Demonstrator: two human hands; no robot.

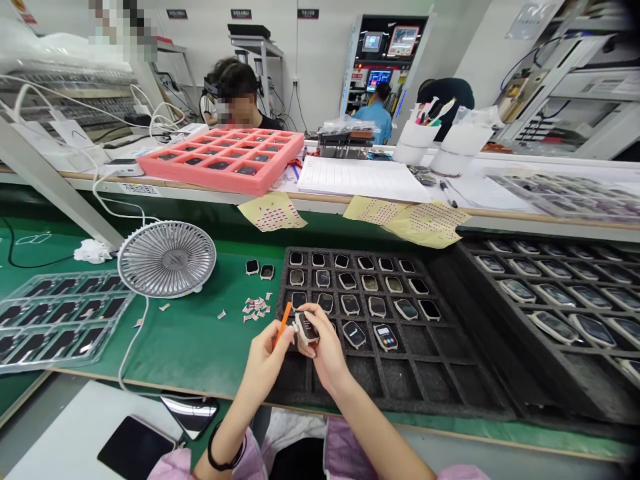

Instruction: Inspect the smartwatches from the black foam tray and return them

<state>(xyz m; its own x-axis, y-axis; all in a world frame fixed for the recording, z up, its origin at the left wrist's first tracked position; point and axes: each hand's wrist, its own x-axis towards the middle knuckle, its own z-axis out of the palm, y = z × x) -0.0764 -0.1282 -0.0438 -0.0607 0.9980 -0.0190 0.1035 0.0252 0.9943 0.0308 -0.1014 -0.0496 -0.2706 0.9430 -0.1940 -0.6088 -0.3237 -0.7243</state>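
My left hand [267, 353] is closed on a slim orange stick [283, 323], which points up and slightly right; what kind of tool it is I cannot tell. In my right hand [323, 343] is a smartwatch body [307, 328] without a strap, its dark screen lit with small marks. Both hands meet over the left side of a black foam tray [430, 377], where several smartwatches sit in square pockets. One of these watches [386, 337] shows a colourful screen. Left of the hands, small pinkish-white tabs [256, 307] lie scattered on the green mat.
A grey fan [167, 259] stands at left beside a clear plastic tray [107, 333] of dark parts. Two watch bodies [259, 269] lie behind the tabs. A second black tray [590, 383] of watches is at right. On the shelf sit a pink foam tray [273, 180] and paper sheets [360, 179].
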